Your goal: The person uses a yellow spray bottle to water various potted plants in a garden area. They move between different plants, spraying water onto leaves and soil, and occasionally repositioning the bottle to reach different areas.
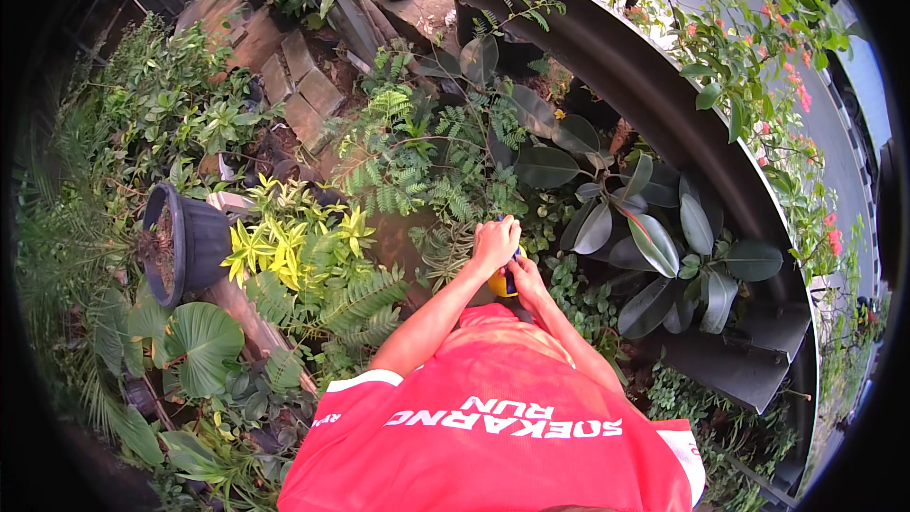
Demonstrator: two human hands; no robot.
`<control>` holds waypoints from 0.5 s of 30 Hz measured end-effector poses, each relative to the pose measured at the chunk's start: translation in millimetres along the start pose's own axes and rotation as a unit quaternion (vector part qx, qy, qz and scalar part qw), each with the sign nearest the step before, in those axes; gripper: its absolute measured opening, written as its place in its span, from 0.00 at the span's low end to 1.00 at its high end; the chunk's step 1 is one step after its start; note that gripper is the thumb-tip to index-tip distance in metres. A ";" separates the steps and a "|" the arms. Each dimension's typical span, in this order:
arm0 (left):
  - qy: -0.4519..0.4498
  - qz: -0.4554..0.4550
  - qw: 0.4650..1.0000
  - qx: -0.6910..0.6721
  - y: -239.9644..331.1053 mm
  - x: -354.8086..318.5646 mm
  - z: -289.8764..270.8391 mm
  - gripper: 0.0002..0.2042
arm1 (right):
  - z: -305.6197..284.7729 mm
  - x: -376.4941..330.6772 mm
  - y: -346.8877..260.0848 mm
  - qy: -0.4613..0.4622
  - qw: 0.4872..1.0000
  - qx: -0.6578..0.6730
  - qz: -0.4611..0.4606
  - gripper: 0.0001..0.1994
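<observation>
My left hand (495, 241) is closed over the top of a small tool with a dark blue handle and a yellow body (504, 283), held out over the plants. My right hand (527, 277) grips the same tool from below and to the right, its fingers wrapped on the handle. Most of the tool is hidden by both hands. Fern fronds (445, 180) and a brown patch of soil or water lie directly under the hands. My red shirt fills the lower middle of the view.
A dark plastic pot (180, 245) with soil stands at the left beside a yellow-green shrub (284, 242). Broad-leaved rubber plants (654, 237) grow at the right. A curved dark wall (664, 104) borders the bed. Paving bricks (299, 85) lie at the far left.
</observation>
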State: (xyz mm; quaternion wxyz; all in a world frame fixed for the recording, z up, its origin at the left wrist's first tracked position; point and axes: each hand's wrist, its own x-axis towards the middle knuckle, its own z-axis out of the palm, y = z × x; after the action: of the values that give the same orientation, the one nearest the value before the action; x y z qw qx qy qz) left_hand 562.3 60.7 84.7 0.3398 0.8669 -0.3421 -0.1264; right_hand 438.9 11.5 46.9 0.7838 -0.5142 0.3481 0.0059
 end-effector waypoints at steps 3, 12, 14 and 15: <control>-0.006 0.016 1.000 -0.014 -3.0 -4.8 8.7 0.13 | -6.9 2.2 10.6 -0.001 1.000 0.004 0.003 0.08; -0.046 -0.030 0.998 -0.006 -9.8 -21.7 12.2 0.17 | -4.9 -10.0 13.5 0.011 0.998 -0.050 0.041 0.08; -0.053 -0.038 0.998 -0.012 -10.8 -23.1 13.2 0.17 | -8.3 -7.8 19.9 0.007 0.997 -0.062 0.039 0.08; -0.057 -0.043 0.997 -0.016 -12.8 -23.9 14.9 0.17 | -8.7 -8.2 20.4 0.006 0.997 -0.066 0.045 0.08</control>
State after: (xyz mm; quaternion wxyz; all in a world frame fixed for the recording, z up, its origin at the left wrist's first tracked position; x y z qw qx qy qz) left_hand 544.5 76.3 64.7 0.3277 0.8667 -0.3216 -0.1950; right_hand 420.5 16.9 33.1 0.7448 -0.5488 0.3747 0.0607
